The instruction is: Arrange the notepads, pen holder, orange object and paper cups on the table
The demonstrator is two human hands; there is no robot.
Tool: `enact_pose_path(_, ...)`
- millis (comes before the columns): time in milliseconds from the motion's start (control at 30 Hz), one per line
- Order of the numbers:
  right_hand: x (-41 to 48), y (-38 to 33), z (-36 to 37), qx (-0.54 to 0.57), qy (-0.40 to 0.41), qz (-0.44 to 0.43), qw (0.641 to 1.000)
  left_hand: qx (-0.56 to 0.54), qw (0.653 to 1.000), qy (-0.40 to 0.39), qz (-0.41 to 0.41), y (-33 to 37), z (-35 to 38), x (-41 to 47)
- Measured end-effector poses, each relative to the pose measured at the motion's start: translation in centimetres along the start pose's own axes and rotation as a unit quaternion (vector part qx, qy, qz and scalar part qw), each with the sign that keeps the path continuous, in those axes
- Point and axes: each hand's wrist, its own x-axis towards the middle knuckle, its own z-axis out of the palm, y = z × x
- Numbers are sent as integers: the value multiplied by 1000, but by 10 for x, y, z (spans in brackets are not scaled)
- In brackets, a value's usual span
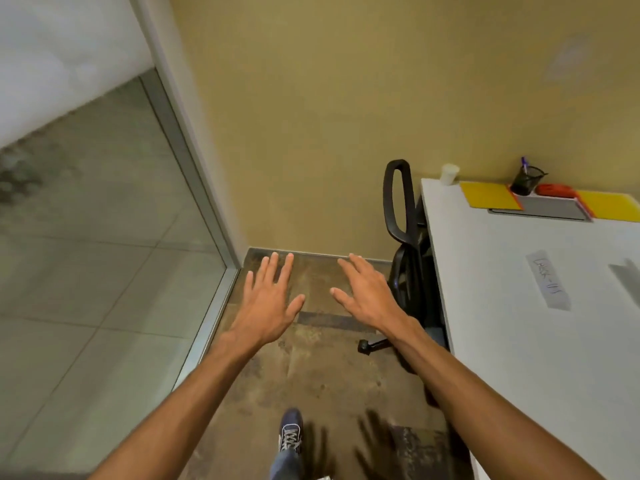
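My left hand [268, 299] and my right hand [367, 294] are stretched out over the brown floor, palms down, fingers spread, holding nothing. Both are left of the white table [519, 306]. At the table's far edge by the wall stands a white paper cup [449, 173]. To its right lie a yellow notepad [489, 196], a grey notepad [549, 207] and another yellow notepad [613, 205]. A black mesh pen holder [526, 180] with a pen stands behind them, next to an orange object [556, 190].
A black office chair [403, 216] is tucked against the table's left side, its wheel base near my right forearm. A glass partition with a metal frame [204, 216] runs on the left. The yellow wall stands ahead. A paper label [549, 279] lies on the table. My shoe [291, 431] is below.
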Motion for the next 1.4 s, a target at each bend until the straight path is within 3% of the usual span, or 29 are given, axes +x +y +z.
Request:
enact_pose_path(267,105,3,-11,-3,53,79,995,-12,998,1,69,-48,-12,134)
enact_pose_path(500,164,30,-33,16,112,145,983,-58,987,2,150,-40,-10,234)
enact_pose_path(867,254,142,-76,41,235,281,929,-88,962,-23,258,47,21,408)
enact_pose_path(1400,336,302,-122,60,195,408,890,-157,921,-91,344,195,55,612)
